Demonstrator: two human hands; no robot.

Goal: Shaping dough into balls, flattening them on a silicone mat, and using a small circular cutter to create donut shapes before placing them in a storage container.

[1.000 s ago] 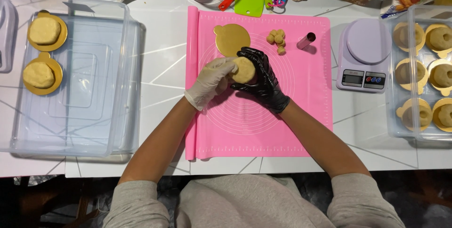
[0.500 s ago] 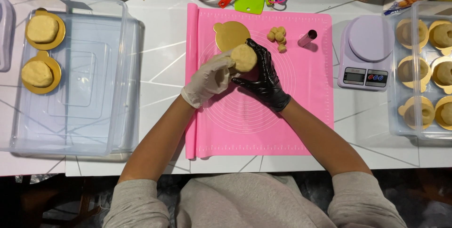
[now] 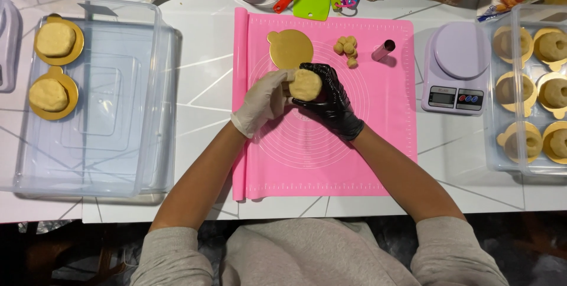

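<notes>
A round pale dough piece [image 3: 305,84] rests in my right hand [image 3: 329,102], which wears a black glove and cups it from below over the pink silicone mat [image 3: 384,144]. My left hand [image 3: 263,102], in a white glove, presses against the dough's left side with its fingers. Just beyond the hands a gold round cake board [image 3: 290,48] lies bare on the mat. A small heap of dough bits [image 3: 347,48] and a metal tube cutter [image 3: 383,50] lie to its right.
A clear bin [image 3: 118,162] at left holds two dough rounds on gold boards [image 3: 55,41]. A lilac kitchen scale [image 3: 455,67] stands right of the mat, then a clear bin [image 3: 502,162] with several ring-shaped dough pieces on gold boards. Spoons, a scraper and bags line the far edge.
Both hands with the dough have risen slightly toward the gold board, and the dough has turned in the right palm.
</notes>
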